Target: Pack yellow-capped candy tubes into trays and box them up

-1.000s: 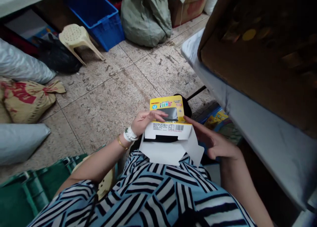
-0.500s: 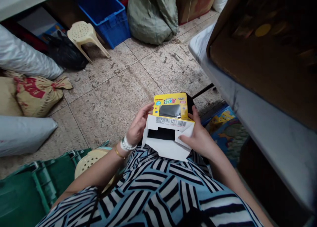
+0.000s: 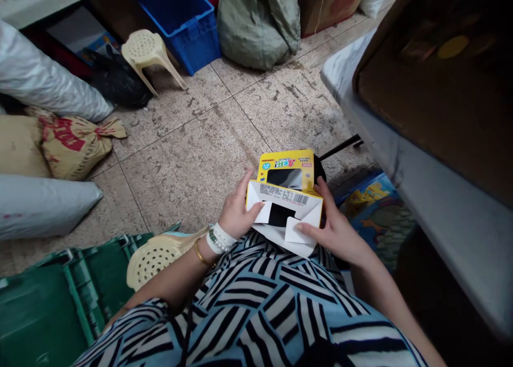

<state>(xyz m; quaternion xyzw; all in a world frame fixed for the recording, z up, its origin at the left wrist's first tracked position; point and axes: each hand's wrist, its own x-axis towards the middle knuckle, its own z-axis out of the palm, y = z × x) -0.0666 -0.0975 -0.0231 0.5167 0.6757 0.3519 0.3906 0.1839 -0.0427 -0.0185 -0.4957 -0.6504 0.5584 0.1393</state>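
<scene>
A speckled, scuffed tiled floor [image 3: 192,142] fills the middle of the frame. Down the right side runs a cloth-covered table [image 3: 420,180] bearing a brown cardboard carton [image 3: 441,89]. A green plastic crate [image 3: 36,313] with ribbed walls sits in the lower left. A slumped grey-green sack [image 3: 256,25] is at top centre, a woven tan sack [image 3: 68,142] with red print at the left, and a hard blue crate [image 3: 184,20] at the top. A cream stool [image 3: 144,49] with a perforated seat stands just beside the blue crate.

Right of centre, over the lap of a striped garment, both hands hold a small yellow box [image 3: 286,166]. It is thin glossy card, oblong, white inside, with a clear window on top and a barcode [image 3: 298,197] on the near edge. Its near end is only part closed. The two white side flaps are folded inward, but a dark gap shows between them, and the broad closing flap [image 3: 276,239] hangs open below, not yet tucked.

The left hand [image 3: 236,215] grips the box's left side, fingers along the wall and thumb pressing the left flap [image 3: 260,209] in. The right hand [image 3: 332,228] clasps the right side, thumb flat on the smaller right flap [image 3: 294,231] and fingers behind the wall.

On the left wrist sit a white beaded bracelet [image 3: 218,237] and a thin gold bangle.
</scene>
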